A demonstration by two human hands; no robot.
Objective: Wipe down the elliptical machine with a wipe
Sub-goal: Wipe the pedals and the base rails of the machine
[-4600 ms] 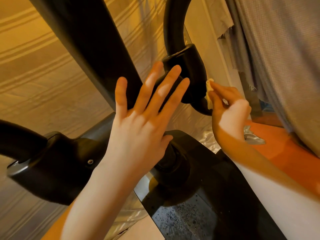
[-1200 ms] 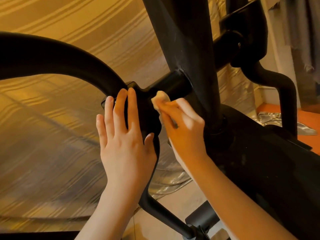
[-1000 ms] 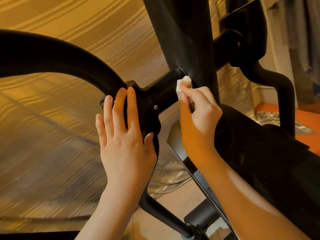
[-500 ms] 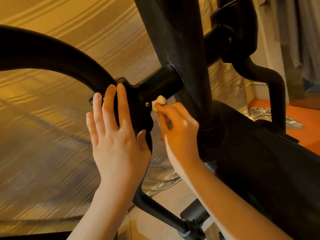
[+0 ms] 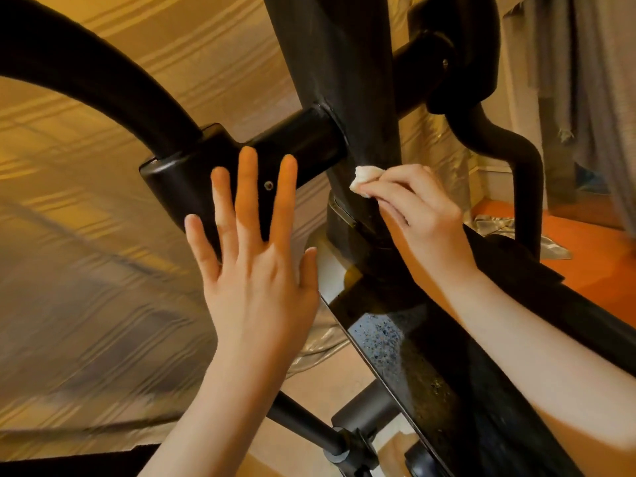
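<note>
Pinching wipe (image 5: 365, 174) at fingertips, right hand (image 5: 421, 215) against elliptical post (image 5: 347, 80); left hand (image 5: 254, 266) spread flat.

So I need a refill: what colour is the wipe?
The wipe is white, seen in the head view.

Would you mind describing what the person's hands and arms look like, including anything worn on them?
Both forearms are bare as far as the frame shows, with no sleeves visible. The left hand and right hand wear no gloves, and no rings, watch or bracelets are visible. The fingernails look short and unpainted.
</note>
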